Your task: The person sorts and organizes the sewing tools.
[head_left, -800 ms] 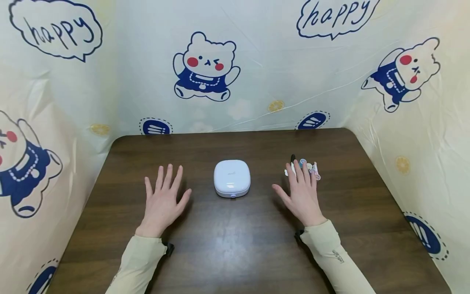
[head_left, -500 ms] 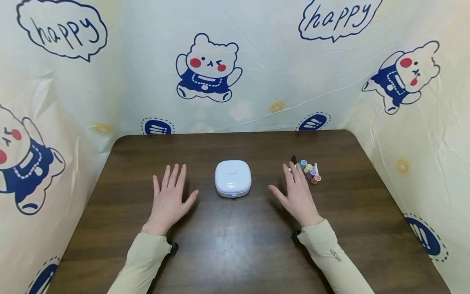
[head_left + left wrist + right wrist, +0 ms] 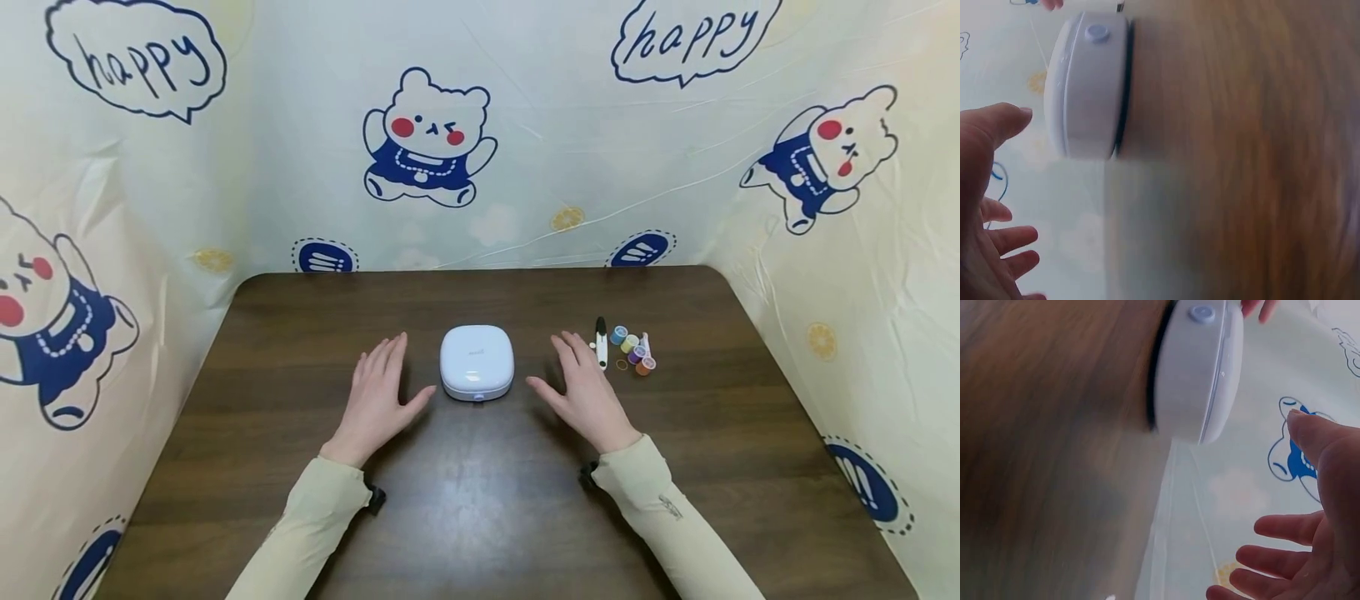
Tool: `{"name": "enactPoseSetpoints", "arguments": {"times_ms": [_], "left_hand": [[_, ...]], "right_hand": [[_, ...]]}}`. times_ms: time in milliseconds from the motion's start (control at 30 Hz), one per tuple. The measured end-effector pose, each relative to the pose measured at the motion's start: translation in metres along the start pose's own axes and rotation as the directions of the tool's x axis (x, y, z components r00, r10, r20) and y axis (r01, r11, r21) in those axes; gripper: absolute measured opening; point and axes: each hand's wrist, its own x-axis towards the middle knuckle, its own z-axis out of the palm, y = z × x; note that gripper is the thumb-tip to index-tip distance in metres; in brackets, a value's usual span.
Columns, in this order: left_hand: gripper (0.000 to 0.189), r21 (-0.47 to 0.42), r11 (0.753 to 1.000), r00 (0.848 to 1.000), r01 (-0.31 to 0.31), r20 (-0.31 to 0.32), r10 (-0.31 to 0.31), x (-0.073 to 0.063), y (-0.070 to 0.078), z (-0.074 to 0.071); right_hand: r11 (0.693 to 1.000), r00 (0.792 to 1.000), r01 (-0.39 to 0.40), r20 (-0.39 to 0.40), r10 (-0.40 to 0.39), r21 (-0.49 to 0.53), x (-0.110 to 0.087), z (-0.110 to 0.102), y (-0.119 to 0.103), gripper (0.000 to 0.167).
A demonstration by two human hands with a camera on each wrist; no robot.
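Since the earlier frame, the left hand (image 3: 378,404) and right hand (image 3: 583,392) have been brought nearer the glossy white rounded-square plastic case (image 3: 477,362) on the dark wood-grain table (image 3: 465,517). Left of the case, the left hand's fingers are held extended, thumb apart, with nothing gripped. A dark base rim (image 3: 1126,94), hidden from the head view, is shown by both wrist views. Right of the case, the right hand is likewise spread; farther right, a slim black-and-white tool (image 3: 602,343) and small coloured cylinders (image 3: 636,355) have been uncovered.
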Motion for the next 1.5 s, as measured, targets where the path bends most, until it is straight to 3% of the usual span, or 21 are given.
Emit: {"name": "enactPoseSetpoints", "arguments": {"times_ms": [233,433,600,1000,1367,1500], "left_hand": [[0.104,-0.193,0.979,0.993,0.058,0.11,-0.037,0.009,0.008,0.013],[0.117,-0.316,0.936,0.975,0.153,0.204,-0.09,0.018,0.009,0.025],[0.126,-0.382,0.904,0.963,0.193,0.252,-0.099,0.023,0.007,0.034],[0.135,-0.454,0.872,0.958,0.181,0.283,-0.051,0.044,0.005,0.048],[0.139,-0.475,0.861,0.954,0.184,0.298,-0.039,0.049,0.001,0.052],[0.136,-0.48,0.86,0.957,0.173,0.289,-0.03,0.051,0.004,0.054]], "right_hand": [[0.998,0.997,0.027,0.068,-0.032,0.061,0.01,0.008,-0.007,0.078],[0.994,0.993,0.07,0.091,-0.077,0.085,0.017,0.017,-0.01,0.077],[0.99,0.985,0.089,0.14,-0.104,0.111,0.024,0.024,-0.011,0.077],[0.965,0.948,0.139,0.251,-0.194,0.222,0.051,0.037,-0.004,0.093],[0.951,0.921,0.142,0.316,-0.229,0.275,0.062,0.042,-0.007,0.1],[0.949,0.92,0.151,0.311,-0.237,0.277,0.062,0.04,-0.006,0.099]]}}
